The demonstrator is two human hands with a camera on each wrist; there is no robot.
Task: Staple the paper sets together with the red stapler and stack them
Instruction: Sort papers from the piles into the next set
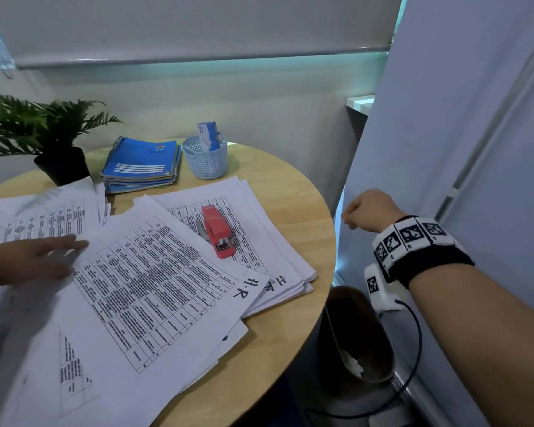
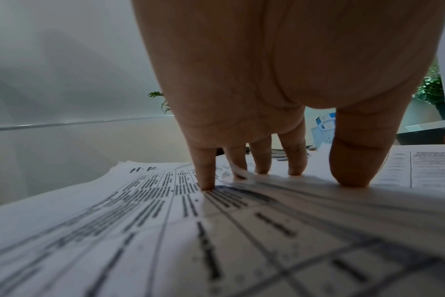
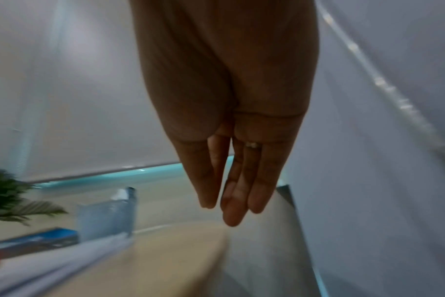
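Note:
The red stapler (image 1: 218, 231) lies shut on a stack of printed paper sets (image 1: 269, 241) at the right of the round wooden table (image 1: 309, 211). A larger fanned set (image 1: 154, 291) marked "H-R" overlaps that stack in the middle, and more sheets (image 1: 34, 217) lie at the left. My left hand (image 1: 40, 257) rests flat on the sheets at the left, its fingertips (image 2: 206, 184) pressing down on the paper. My right hand (image 1: 356, 212) hangs in the air beyond the table's right edge; its fingers (image 3: 231, 201) are straight and together and hold nothing I can see.
Blue spiral notebooks (image 1: 141, 163), a pale blue mesh basket (image 1: 205, 161) with a small carton in it and a potted plant (image 1: 64, 166) stand at the back of the table. A dark waste bin (image 1: 358, 334) sits on the floor under my right wrist. A white panel (image 1: 444, 118) closes off the right side.

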